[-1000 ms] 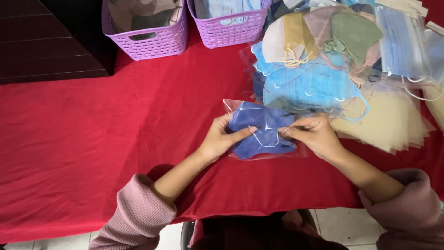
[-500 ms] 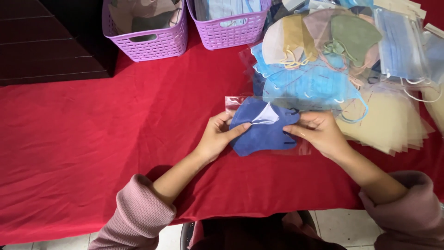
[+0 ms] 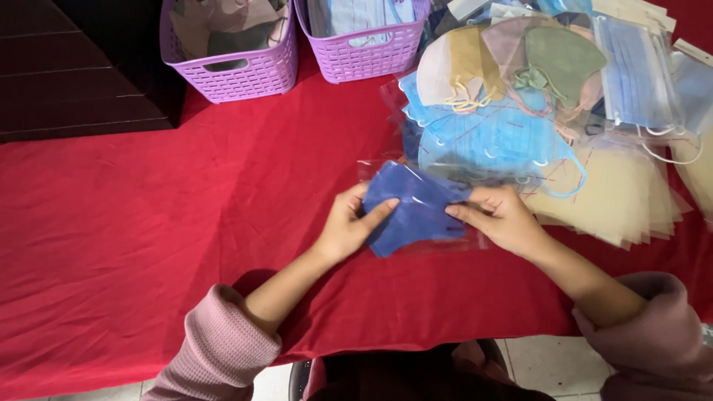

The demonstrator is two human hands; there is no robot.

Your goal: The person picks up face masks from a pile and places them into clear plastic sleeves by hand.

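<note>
A: Where's the blue mask (image 3: 416, 212)?
B: On the red cloth (image 3: 148, 223), inside a clear bag (image 3: 475, 239), between your hands.
A: Grip?
B: Your left hand (image 3: 347, 226) pinches the mask's left edge, forefinger laid across it. Your right hand (image 3: 499, 217) pinches the right end.
A: Around it?
B: Bagged mask pile (image 3: 535, 126) just behind, touching. Two purple baskets (image 3: 245, 78) at the far edge.
</note>
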